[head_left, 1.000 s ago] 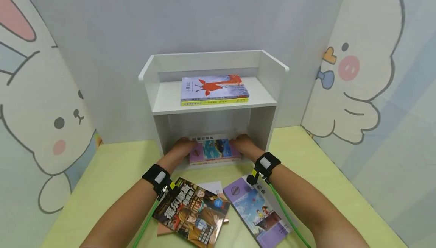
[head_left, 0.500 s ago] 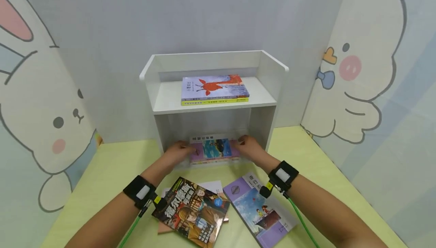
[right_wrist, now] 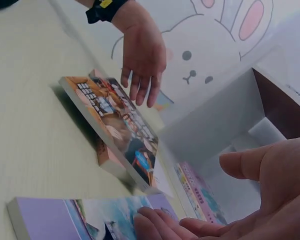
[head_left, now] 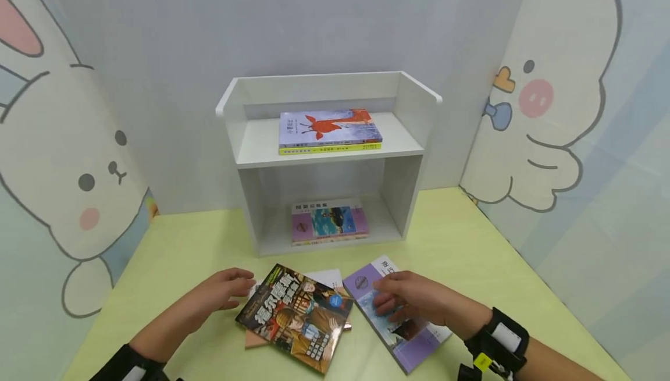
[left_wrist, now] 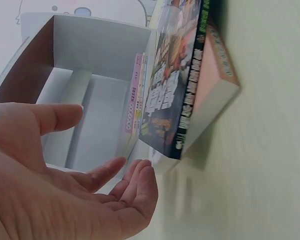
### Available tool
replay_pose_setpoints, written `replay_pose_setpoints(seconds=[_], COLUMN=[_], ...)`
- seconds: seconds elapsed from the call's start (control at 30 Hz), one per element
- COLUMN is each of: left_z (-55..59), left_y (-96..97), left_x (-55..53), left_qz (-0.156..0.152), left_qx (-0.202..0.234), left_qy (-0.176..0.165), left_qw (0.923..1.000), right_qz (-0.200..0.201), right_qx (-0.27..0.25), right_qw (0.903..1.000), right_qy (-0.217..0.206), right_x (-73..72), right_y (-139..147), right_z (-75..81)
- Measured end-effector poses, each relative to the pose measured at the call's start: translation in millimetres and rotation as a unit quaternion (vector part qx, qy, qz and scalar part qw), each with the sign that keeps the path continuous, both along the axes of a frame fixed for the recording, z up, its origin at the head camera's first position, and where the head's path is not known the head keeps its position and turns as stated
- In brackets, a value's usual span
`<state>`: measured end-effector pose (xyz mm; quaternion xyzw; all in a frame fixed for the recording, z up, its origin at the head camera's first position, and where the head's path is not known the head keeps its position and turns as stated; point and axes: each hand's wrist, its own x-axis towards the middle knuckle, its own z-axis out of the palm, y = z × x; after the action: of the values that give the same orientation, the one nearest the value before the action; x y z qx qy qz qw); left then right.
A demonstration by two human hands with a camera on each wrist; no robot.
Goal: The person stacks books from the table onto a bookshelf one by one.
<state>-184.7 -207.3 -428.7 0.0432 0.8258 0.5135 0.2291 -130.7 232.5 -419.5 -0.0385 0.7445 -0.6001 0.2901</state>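
Observation:
My left hand [head_left: 222, 292] hovers just left of a dark detective-style book [head_left: 298, 317], its fingers loosely bent and holding nothing. That book lies askew on top of an orange-edged book [left_wrist: 217, 75], most of which it covers. Over a purple-and-white book [head_left: 416, 358] at the right, my right hand [head_left: 413, 296] hangs with relaxed fingers and thumb apart from them; it hides part of the cover. In the right wrist view, the fingertips [right_wrist: 147, 225] appear close to this purple cover; whether they touch it I cannot tell.
A white two-tier shelf [head_left: 413, 195] stands behind the books. On its lower level lies a small stack topped by a purple-and-blue book [head_left: 332, 222]. The upper level holds a giraffe-cover book [head_left: 330, 128] on a yellow one [head_left: 330, 149]. Cartoon-printed panels enclose the yellow-green table [head_left: 193, 241].
Both hands have left the book stack on the shelf's lower level and drawn back toward me, the left to the left and the right over the purple book. The stack stays put.

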Motion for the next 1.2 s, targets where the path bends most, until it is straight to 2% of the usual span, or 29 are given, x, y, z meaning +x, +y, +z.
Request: replay_pose_setpoints(seconds=[0.1, 0.23, 0.37, 0.5, 0.67, 0.9, 1.03, 1.2], left_z=[-2.8, -7.3, -10.6, -9.4, -7.9, -4.6, -3.6, 1.8], left_y=[-2.3, 4.0, 11.6, 16.5, 21.0, 27.4, 29.6, 38.8], left_x=[3.0, 4.9, 5.3, 6.6, 12.0, 20.2, 17.2, 13.4], left_qz=[0.002, 0.012, 0.008, 0.005, 0.007, -0.038, -0.014, 0.010], left_qx=[-0.001, -0.034, -0.054, -0.045, -0.030, 0.050, 0.080, 0.095], left_qy=[-0.004, 0.006, 0.002, -0.014, -0.020, -0.033, -0.027, -0.010], left_qw=[1.0000, 0.9993, 0.9985, 0.9989, 0.9993, 0.9975, 0.9963, 0.9954], right_qz=[0.009, 0.023, 0.017, -0.012, -0.071, -0.123, -0.147, -0.176], right_qx=[-0.027, -0.067, -0.080, -0.082, -0.092, -0.106, -0.093, -0.066], right_qw=[0.9992, 0.9946, 0.9920, 0.9934, 0.9926, 0.9868, 0.9843, 0.9806], right_qy=[-0.027, -0.076, -0.096, -0.079, -0.034, 0.005, 0.029, 0.053], right_x=[5.1, 12.1, 17.3, 21.9, 26.2, 18.2, 8.2, -2.0], right_y=[-9, -26, -42, -52, -59, -59, -55, -54], right_z=[-2.4, -9.2, -17.6, -21.7, -25.4, -26.7, -20.1, -6.3])
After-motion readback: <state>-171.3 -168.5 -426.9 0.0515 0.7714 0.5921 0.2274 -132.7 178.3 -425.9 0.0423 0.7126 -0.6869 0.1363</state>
